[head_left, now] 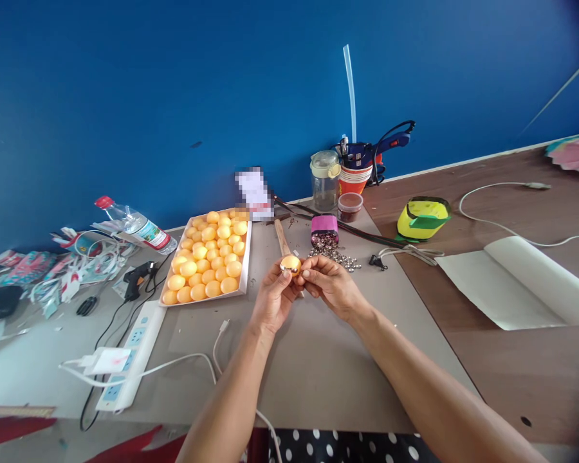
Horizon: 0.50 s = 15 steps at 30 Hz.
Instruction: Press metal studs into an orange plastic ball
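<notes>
An orange ping-pong ball (pixel 289 262) with shiny silvery bits along its lower edge is held over the mat. My left hand (pixel 274 292) is closed, thumb and fingers gripping the ball from the left. From the right, my right hand (pixel 332 285) pinches at the same ball; whether it also holds a small metal piece is hidden. Behind the hands lies a wooden-handled hammer (pixel 282 236), partly covered by them. Small shiny metal pieces (pixel 335 253) spill out of a purple container (pixel 324 226). To the left, a shallow white box (pixel 244 273) is filled with similar orange balls.
A power strip (pixel 130 360) with white cables and a glue gun (pixel 137 280) lie left. A tilted water bottle (pixel 139 225) leans nearby. At the back stand a lidded jar (pixel 325 186) and a red cup (pixel 353 180). Right are a yellow-green container (pixel 422 218) and white paper (pixel 506 289).
</notes>
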Available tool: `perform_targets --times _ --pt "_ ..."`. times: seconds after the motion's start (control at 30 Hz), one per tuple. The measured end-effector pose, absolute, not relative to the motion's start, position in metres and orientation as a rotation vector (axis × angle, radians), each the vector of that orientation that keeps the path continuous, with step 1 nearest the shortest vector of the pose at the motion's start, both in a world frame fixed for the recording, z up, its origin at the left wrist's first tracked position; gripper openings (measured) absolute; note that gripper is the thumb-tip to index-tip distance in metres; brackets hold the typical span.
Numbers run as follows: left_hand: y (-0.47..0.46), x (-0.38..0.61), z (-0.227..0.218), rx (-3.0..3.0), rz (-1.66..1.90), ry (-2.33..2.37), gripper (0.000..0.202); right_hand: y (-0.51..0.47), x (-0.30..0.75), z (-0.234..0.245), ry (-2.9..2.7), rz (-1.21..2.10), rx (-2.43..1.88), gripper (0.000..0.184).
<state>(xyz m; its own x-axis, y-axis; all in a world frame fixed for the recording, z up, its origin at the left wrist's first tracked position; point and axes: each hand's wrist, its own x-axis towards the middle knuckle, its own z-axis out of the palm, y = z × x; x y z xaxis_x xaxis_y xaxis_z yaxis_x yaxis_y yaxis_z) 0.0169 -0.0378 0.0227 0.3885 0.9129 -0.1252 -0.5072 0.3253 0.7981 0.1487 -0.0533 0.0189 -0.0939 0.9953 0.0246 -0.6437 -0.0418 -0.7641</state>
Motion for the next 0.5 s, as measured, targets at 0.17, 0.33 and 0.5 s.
perform_targets --times 0.17,0.33,0.5 --pt "-0.0377 0.0170 0.0228 0.759 1.022 0.614 0.029 -0.0537 0.1504 0.0201 -0.743 1.537 -0.644 0.018" --pt "-0.0376 0.0158 0.0229 0.746 1.009 0.641 0.029 -0.0532 0.1514 0.0197 -0.739 1.588 -0.611 0.017" --pt "-0.0372 0.0147 0.0231 0.796 0.984 0.641 0.031 -0.0539 0.1524 0.0216 -0.687 1.657 -0.571 0.016"
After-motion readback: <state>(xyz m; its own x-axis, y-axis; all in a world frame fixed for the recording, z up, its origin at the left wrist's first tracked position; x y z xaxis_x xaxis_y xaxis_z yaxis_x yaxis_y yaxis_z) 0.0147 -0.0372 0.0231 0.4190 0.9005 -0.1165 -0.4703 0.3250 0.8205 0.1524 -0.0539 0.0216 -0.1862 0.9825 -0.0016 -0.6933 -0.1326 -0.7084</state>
